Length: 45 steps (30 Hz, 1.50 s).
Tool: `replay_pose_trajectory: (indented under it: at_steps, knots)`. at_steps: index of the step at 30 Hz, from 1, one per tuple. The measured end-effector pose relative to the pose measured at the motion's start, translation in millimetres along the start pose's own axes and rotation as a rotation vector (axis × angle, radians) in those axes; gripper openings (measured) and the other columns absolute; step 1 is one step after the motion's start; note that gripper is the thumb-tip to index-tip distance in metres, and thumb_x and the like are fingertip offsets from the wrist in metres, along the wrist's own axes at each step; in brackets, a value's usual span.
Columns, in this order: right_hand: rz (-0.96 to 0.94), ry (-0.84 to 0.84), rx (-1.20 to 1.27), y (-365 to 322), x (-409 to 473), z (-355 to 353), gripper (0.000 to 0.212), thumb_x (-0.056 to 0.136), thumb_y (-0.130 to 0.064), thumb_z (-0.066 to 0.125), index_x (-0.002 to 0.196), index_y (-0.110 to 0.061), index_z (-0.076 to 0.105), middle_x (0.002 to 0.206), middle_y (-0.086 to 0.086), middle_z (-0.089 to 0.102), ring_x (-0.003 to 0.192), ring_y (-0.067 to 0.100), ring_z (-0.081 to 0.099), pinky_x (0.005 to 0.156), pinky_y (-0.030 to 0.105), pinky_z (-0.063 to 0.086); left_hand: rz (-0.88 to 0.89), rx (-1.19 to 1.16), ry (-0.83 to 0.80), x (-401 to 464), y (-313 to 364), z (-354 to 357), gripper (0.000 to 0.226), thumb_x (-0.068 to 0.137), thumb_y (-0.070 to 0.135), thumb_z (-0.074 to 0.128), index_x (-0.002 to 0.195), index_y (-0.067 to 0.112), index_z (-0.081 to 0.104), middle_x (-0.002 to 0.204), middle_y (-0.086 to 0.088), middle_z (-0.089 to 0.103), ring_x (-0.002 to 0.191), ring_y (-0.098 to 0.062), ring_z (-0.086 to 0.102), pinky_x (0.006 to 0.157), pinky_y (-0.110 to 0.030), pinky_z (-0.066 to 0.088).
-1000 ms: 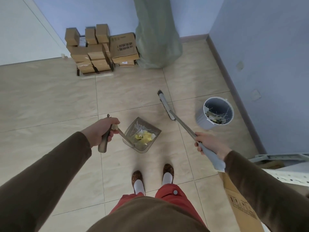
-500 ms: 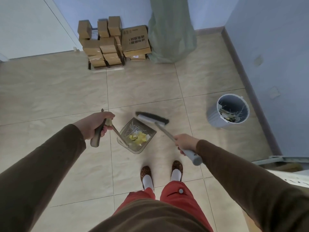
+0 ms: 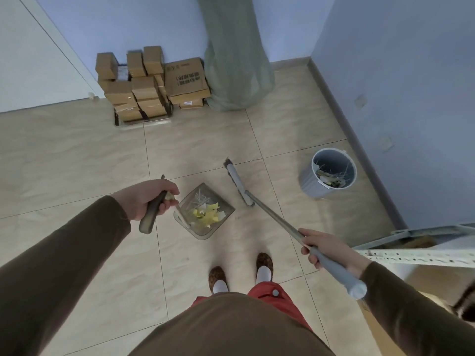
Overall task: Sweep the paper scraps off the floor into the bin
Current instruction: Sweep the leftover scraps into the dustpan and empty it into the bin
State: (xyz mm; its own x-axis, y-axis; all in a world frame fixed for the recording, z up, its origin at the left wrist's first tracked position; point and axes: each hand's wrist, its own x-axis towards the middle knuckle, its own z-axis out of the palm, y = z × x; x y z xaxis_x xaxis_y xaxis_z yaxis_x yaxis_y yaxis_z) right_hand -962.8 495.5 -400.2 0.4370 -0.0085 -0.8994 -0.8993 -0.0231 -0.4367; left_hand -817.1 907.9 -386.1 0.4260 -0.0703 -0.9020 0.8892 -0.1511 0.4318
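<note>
Your left hand (image 3: 147,199) grips the dustpan (image 3: 204,211) handle; scraps (image 3: 208,214) sit in the pan, frame centre. Right hand (image 3: 326,249) is wrapped round the broom (image 3: 257,201) shaft. Bin (image 3: 331,173) lies right of the pan, nearer your right hand; carry the pan rightward.

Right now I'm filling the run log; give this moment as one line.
left hand: grips dustpan handle | dustpan: holds paper scraps | right hand: grips broom | bin: apart, near wall
</note>
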Motion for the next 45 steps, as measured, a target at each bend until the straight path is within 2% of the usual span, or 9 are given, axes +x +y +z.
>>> replay_pose_trajectory:
  at_steps: [8, 12, 16, 24, 29, 34, 37, 41, 45]
  knots:
    - [0.129, 0.043, 0.468, 6.1, -16.4, -29.8, 0.012, 0.100, -0.015, 0.051, 0.108, -0.006, 0.048, 0.070, 0.012, 0.055, 0.039, 0.013, 0.053, 0.037, 0.021, 0.050, 0.305, 0.278, -0.091, -43.2, 42.1, 54.3, 0.008, 0.090, 0.011, 0.060, 0.094, 0.016, 0.055, 0.077, -0.008, 0.051, 0.048, -0.010, 0.037, 0.038, -0.019, 0.032]
    - [0.142, 0.063, 0.598, 24.8, -28.0, -47.9, 0.010, 0.100, -0.014, 0.048, 0.097, -0.005, 0.049, 0.066, 0.011, 0.054, 0.037, 0.013, 0.054, 0.037, 0.022, 0.050, 0.507, 0.501, -0.121, -70.8, 58.6, 86.7, 0.027, 0.088, 0.030, 0.071, 0.101, 0.009, 0.060, 0.079, -0.009, 0.058, 0.045, -0.014, 0.038, 0.041, -0.023, 0.031]
    - [0.152, 0.082, 0.702, 45.5, -35.6, -65.4, 0.015, 0.102, -0.016, 0.046, 0.091, -0.005, 0.049, 0.054, 0.009, 0.055, 0.034, 0.014, 0.055, 0.033, 0.024, 0.050, 0.689, 0.717, -0.123, -90.5, 63.8, 119.7, 0.014, 0.090, 0.017, 0.066, 0.101, 0.022, 0.059, 0.064, -0.005, 0.053, 0.042, -0.016, 0.037, 0.039, -0.025, 0.032]
    - [0.117, 0.150, 0.761, 69.1, -50.6, -81.1, 0.015, 0.102, -0.016, 0.042, 0.091, -0.008, 0.048, 0.052, 0.006, 0.054, 0.033, 0.011, 0.053, 0.031, 0.020, 0.047, 1.001, 1.379, -0.020, -85.1, 73.8, 172.4, 0.027, 0.086, 0.017, 0.058, 0.104, 0.035, 0.048, 0.082, 0.009, 0.054, 0.066, -0.008, 0.051, 0.056, -0.020, 0.037]
    - [0.094, 0.188, 0.811, 72.6, -64.3, -83.4, 0.006, 0.101, -0.014, 0.047, 0.098, -0.008, 0.048, 0.062, 0.011, 0.052, 0.033, 0.014, 0.054, 0.032, 0.024, 0.050, 1.046, 1.775, 0.062, -53.2, 75.2, 191.2, 0.022, 0.090, 0.023, 0.043, 0.104, 0.041, 0.040, 0.094, 0.009, 0.049, 0.071, -0.014, 0.054, 0.063, -0.045, 0.051]
    - [0.109, 0.203, 0.819, 77.3, -66.4, -86.8, 0.011, 0.094, -0.010, 0.056, 0.101, -0.009, 0.048, 0.059, 0.012, 0.055, 0.035, 0.017, 0.056, 0.032, 0.027, 0.051, 1.019, 2.203, 0.045, -26.6, 64.5, 210.1, 0.040, 0.090, 0.007, 0.048, 0.124, 0.026, 0.043, 0.117, -0.004, 0.047, 0.062, -0.019, 0.051, 0.050, -0.035, 0.040]
    - [0.127, 0.228, 0.784, 81.6, -61.7, -86.3, 0.007, 0.098, -0.013, 0.051, 0.102, -0.009, 0.048, 0.059, 0.011, 0.056, 0.035, 0.016, 0.055, 0.031, 0.024, 0.049, 1.052, 2.278, 0.036, -6.6, 60.8, 214.8, 0.043, 0.088, 0.004, 0.052, 0.126, 0.023, 0.043, 0.119, -0.009, 0.047, 0.056, -0.022, 0.050, 0.050, -0.036, 0.046]
    - [0.105, 0.278, 0.579, 79.6, -52.9, -83.9, 0.023, 0.102, -0.018, 0.042, 0.084, -0.008, 0.052, 0.054, 0.003, 0.053, 0.033, 0.008, 0.045, 0.030, 0.016, 0.034, 1.112, 2.386, 0.038, 2.3, 52.4, 222.7, 0.042, 0.090, 0.003, 0.053, 0.129, 0.016, 0.044, 0.118, -0.014, 0.047, 0.046, -0.020, 0.036, 0.042, -0.033, 0.027]
    - [0.094, 0.178, 0.803, 85.9, -62.1, -81.0, 0.009, 0.101, -0.014, 0.047, 0.099, -0.006, 0.048, 0.064, 0.014, 0.056, 0.036, 0.017, 0.055, 0.031, 0.025, 0.049, 1.171, 2.378, 0.066, 7.9, 52.4, 220.9, 0.042, 0.089, 0.001, 0.054, 0.127, 0.016, 0.044, 0.115, -0.014, 0.047, 0.046, -0.019, 0.035, 0.041, -0.031, 0.025]
